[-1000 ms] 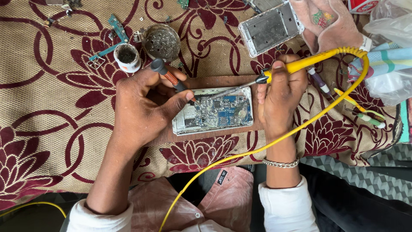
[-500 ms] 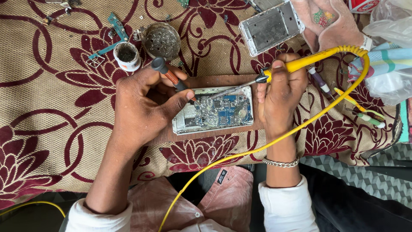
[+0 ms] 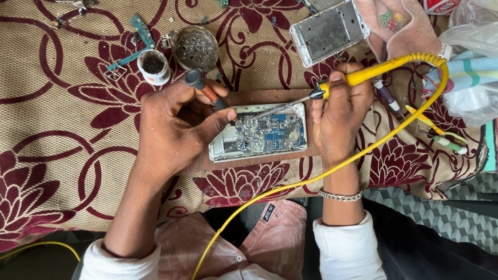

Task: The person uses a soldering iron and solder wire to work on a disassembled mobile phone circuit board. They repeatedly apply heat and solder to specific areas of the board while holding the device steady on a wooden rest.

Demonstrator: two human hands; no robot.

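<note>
phone [image 3: 259,134] lies lengthwise between both hands; left hand [image 3: 174,127] pinches a screwdriver [image 3: 207,92]; right hand [image 3: 342,111] grips the soldering iron [image 3: 358,78], tip pointing left.

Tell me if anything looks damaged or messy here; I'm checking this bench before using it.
The opened phone on the wooden board lies at a slight tilt, and its left half is covered in crumpled silvery foil or solder residue. Small loose parts lie scattered on the patterned cloth near the two dirty round tins.

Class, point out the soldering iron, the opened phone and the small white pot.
soldering iron [image 3: 373,72], head view, yellow handle
opened phone [image 3: 270,136], head view, blue circuit board
small white pot [image 3: 154,66], head view, dark inside
</note>
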